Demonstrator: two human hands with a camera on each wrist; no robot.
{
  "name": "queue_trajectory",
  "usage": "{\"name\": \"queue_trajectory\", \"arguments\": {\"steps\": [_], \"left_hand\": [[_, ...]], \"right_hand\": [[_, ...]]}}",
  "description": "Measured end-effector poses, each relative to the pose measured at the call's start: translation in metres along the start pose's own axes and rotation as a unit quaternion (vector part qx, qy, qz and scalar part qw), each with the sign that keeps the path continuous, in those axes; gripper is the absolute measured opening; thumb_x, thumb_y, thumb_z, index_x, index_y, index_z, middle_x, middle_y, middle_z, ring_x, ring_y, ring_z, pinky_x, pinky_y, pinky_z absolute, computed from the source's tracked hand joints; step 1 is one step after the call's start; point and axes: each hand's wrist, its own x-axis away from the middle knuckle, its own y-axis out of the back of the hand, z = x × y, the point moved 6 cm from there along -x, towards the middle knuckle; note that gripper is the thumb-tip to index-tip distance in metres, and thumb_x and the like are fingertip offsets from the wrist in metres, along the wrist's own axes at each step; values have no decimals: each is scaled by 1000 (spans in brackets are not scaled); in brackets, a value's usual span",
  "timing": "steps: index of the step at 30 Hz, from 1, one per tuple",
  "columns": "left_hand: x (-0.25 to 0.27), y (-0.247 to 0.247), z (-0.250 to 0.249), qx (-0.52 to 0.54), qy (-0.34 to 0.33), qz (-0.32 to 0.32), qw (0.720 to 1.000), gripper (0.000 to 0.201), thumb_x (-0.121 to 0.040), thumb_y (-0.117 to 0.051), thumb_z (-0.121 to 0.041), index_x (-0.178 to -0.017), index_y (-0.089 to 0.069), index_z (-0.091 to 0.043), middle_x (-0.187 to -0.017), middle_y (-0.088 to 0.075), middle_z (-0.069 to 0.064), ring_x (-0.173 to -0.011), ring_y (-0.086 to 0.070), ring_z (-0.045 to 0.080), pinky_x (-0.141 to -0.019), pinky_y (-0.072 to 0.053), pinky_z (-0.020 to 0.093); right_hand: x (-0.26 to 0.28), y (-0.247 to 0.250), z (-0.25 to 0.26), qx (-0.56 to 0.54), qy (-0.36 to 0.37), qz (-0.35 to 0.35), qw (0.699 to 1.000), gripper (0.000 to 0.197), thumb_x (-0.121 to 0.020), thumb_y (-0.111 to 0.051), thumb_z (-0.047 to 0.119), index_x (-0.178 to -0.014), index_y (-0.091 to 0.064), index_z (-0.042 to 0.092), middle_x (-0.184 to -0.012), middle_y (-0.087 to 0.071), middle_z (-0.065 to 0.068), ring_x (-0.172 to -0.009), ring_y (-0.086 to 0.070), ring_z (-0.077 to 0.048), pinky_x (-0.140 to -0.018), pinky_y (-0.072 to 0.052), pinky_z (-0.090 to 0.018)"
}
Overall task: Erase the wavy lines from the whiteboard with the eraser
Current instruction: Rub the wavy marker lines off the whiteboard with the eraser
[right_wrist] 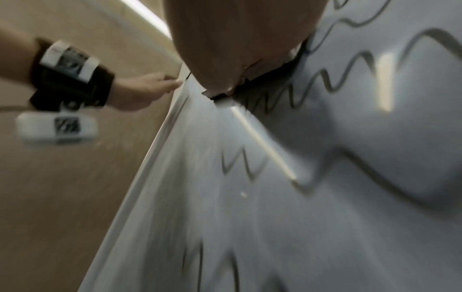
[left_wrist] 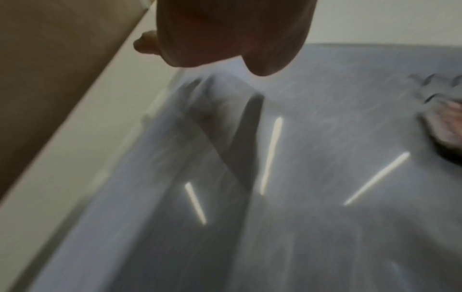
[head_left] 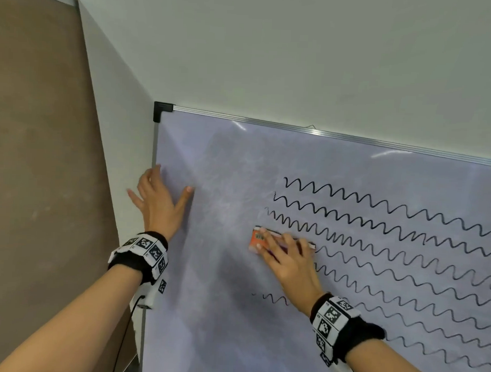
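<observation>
A whiteboard (head_left: 210, 311) with a metal frame hangs on the wall. Several rows of black wavy lines (head_left: 391, 242) cover its right part; the left part is smeared grey. My right hand (head_left: 287, 258) grips an orange and white eraser (head_left: 257, 239) and presses it against the board at the left ends of the middle rows. A short stub of wavy line (head_left: 273, 298) sits below that hand. My left hand (head_left: 159, 199) lies flat with spread fingers on the board's left edge. In the right wrist view the eraser (right_wrist: 222, 94) shows as a dark edge under my palm.
A brown wall panel (head_left: 37, 162) runs along the left of the board. White wall (head_left: 300, 53) lies above the frame's top rail (head_left: 325, 133). A cable (head_left: 125, 335) hangs from my left wristband beside the board's left rail.
</observation>
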Motion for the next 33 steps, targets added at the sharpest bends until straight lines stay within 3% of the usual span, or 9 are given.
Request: {"name": "queue_trajectory", "arguments": {"steps": [5, 11, 13, 15, 18, 21, 25, 28, 33], "left_hand": [[-23, 2, -77, 1, -153, -7, 988, 64, -93, -51, -39, -144, -26, -9, -148, -27, 12, -139, -23, 27, -111, 3, 63], [-34, -5, -133, -33, -235, 12, 971, 66, -96, -38, -43, -149, -18, -12, -157, -16, 9, -145, -11, 22, -111, 5, 62], [-39, -7, -146, -44, -252, 19, 966, 65, -97, -38, -42, -150, -16, -11, -158, -13, 8, -146, -8, 20, -111, 5, 63], [-44, -10, -158, -58, -263, 27, 963, 65, -98, -37, -41, -151, -14, -11, -159, -10, 6, -146, -5, 19, -110, 6, 63], [-51, -15, -168, -78, -266, 37, 960, 64, -99, -34, -41, -152, -11, -12, -160, -7, 4, -147, -2, 18, -111, 8, 61], [-55, -20, -173, -88, -271, 44, 958, 62, -100, -34, -40, -152, -14, -12, -159, -11, 5, -147, -4, 17, -111, 9, 61], [-55, -24, -176, -90, -276, 44, 956, 58, -99, -32, -42, -147, -28, -11, -153, -27, 7, -144, -19, 20, -109, 10, 62], [-53, -23, -175, -80, -275, 27, 958, 56, -94, -29, -44, -139, -38, -12, -138, -38, 7, -131, -37, 21, -109, 3, 67], [-50, -29, -174, -60, -253, 13, 965, 54, -94, -31, -46, -136, -39, -14, -135, -38, 6, -129, -37, 21, -108, 4, 67]], "right_hand": [[-53, 42, -55, -5, -148, -123, 981, 64, -76, -38, -2, -136, -52, 16, -144, -46, -13, -103, -40, -35, -82, -29, -46], [-49, 31, -42, 17, -104, -79, 991, 75, -63, -66, 4, -135, -51, 15, -146, -42, -14, -105, -39, -37, -85, -30, -50], [-44, 28, -36, 23, -58, -69, 996, 75, -61, -61, -2, -133, -51, 14, -146, -42, -14, -106, -40, -36, -85, -31, -50], [-46, 32, -42, 28, -48, -72, 996, 74, -60, -63, -2, -132, -52, 13, -144, -45, -14, -106, -40, -36, -85, -32, -49], [-58, 44, -68, 32, -127, -87, 988, 76, -60, -70, 2, -133, -53, 15, -144, -45, -13, -106, -39, -36, -87, -29, -50], [-62, 50, -74, 31, -170, -125, 977, 68, -65, -61, -1, -131, -56, 14, -143, -45, -16, -106, -39, -38, -87, -30, -51], [-42, 33, -39, 31, -70, -100, 992, 66, -67, -51, -1, -131, -52, 13, -144, -41, -16, -103, -40, -37, -83, -30, -49], [-40, 31, -41, 39, -35, -98, 994, 65, -65, -59, -3, -128, -54, 13, -144, -39, -14, -104, -41, -36, -84, -32, -48], [-62, 57, -90, 37, -193, -160, 967, 69, -63, -64, -6, -128, -59, 15, -140, -48, -15, -103, -40, -36, -84, -32, -47]]}}
